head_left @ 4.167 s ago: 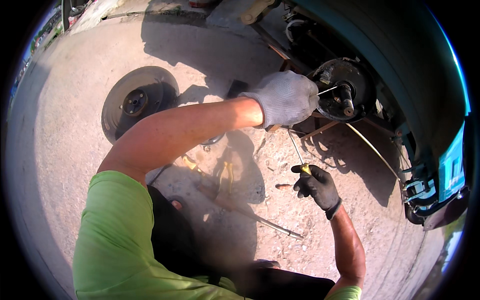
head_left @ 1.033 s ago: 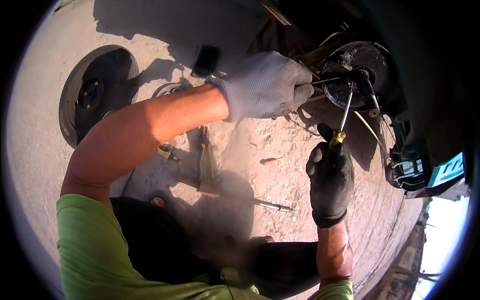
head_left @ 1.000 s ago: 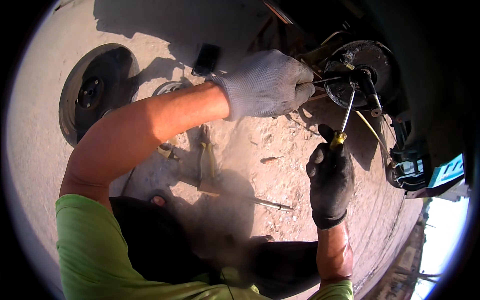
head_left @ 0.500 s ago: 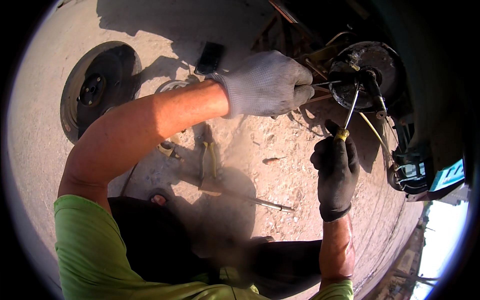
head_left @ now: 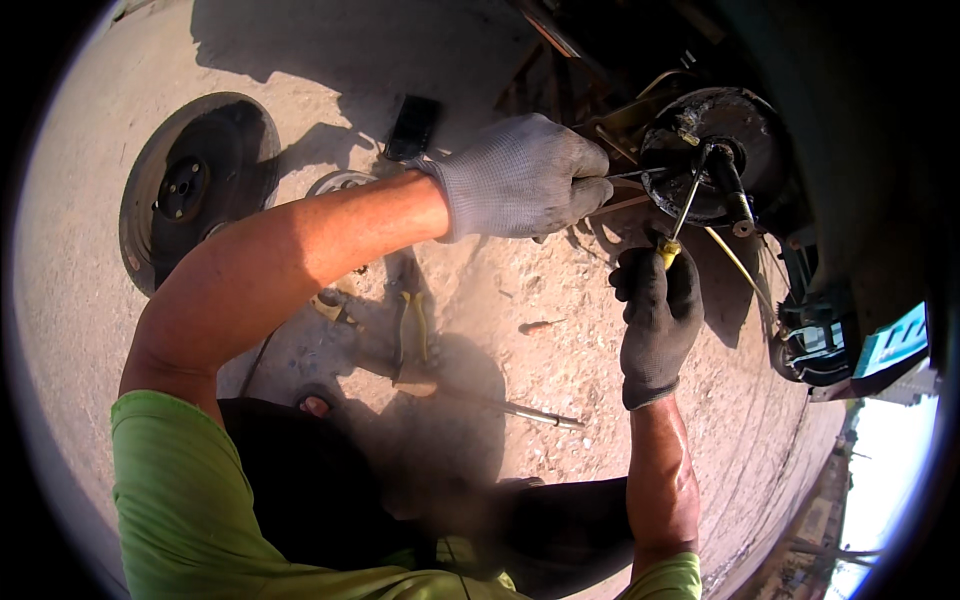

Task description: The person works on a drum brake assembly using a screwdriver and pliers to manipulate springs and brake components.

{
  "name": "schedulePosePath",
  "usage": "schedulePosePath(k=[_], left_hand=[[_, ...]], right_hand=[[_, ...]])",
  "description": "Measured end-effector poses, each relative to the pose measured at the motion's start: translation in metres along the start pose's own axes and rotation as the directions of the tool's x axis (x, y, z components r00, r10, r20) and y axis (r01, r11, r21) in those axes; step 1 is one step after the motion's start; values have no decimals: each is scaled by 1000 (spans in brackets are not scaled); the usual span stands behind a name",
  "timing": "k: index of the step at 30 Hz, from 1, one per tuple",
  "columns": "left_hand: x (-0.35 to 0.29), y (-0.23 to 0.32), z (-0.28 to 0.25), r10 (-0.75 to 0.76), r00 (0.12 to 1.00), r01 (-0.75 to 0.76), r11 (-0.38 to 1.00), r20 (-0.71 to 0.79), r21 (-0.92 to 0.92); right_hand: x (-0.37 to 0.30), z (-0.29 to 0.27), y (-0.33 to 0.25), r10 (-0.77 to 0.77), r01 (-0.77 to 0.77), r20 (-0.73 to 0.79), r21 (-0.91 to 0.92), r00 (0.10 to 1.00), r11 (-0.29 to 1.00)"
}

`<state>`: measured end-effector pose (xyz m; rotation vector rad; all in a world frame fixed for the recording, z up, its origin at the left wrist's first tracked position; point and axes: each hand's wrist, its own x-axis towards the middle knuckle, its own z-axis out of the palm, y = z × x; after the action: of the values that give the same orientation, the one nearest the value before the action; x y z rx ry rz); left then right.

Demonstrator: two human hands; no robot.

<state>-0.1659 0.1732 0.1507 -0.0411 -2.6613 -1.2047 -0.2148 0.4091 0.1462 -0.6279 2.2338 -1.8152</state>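
Left hand (head_left: pixel 525 178), in a pale grey glove, is pinching a thin dark rod (head_left: pixel 637 173) between thumb and curled fingers, the rod pointing toward a round greasy plate (head_left: pixel 738 108). Right hand (head_left: pixel 660 318), in a black glove, is curling its fingers around the yellow handle of a screwdriver (head_left: pixel 669 252); the shaft is slanting up in front of the plate, its tip ending near the base of a projecting spindle (head_left: pixel 736 198). Whether either tip is touching metal cannot be told. On the sunlit ground (head_left: pixel 600 440), a dark wheel (head_left: pixel 200 190) is lying to the far left, a black rectangular object (head_left: pixel 412 127) is resting beyond the left wrist, and yellow-handled pliers (head_left: pixel 413 325) are lying below the left forearm, well apart from a small slender tool (head_left: pixel 538 326).
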Motion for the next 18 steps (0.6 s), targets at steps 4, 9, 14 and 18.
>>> schedulePosePath(k=[4,9,14,18], left_hand=[[2,2,-2,17,1000,-17,1000,-10,-13],[0,3,-7,-13,1000,13,999,0,-48],[-2,8,-5,50,995,-63,983,-82,-172],[2,18,-2,75,989,-97,979,-128,-177]], right_hand=[[3,0,-8,82,-83,41,21,996,996],[-7,0,-11,207,-230,144,171,968,958],[-18,-3,-6,239,-272,161,230,958,934],[-27,-8,-6,265,-304,185,238,947,922]])
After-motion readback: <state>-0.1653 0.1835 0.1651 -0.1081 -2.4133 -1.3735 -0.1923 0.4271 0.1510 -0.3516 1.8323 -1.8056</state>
